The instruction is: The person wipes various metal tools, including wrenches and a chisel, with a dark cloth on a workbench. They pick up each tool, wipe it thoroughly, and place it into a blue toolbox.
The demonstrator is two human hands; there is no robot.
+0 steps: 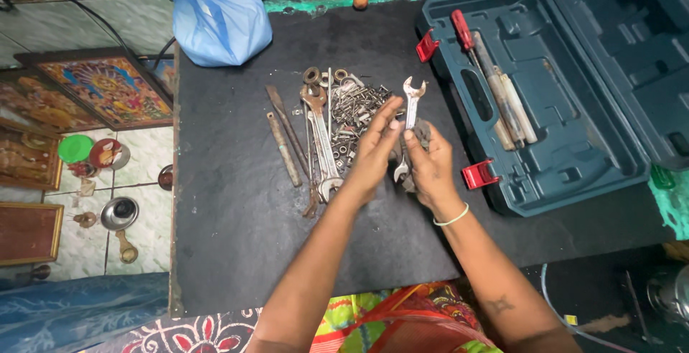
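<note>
My right hand (429, 166) grips a double-ended open spanner (411, 98) by its shaft, together with what looks like a dark rag; the top jaw sticks up above my fingers. My left hand (375, 146) has its fingers stretched out, the tips resting against the spanner's shaft just left of my right hand. Both hands hover over a black table top (230, 202). Directly left of them lies a pile of spanners, nuts and bolts (337, 120), with two rusty chisels (283, 138) beside it.
An open teal tool case (567, 159) with red latches stands on the right, holding a red-handled screwdriver (470, 44) and other long tools. A blue plastic bag (215, 12) sits at the table's back left. Framed pictures and small vessels lie on the floor to the left.
</note>
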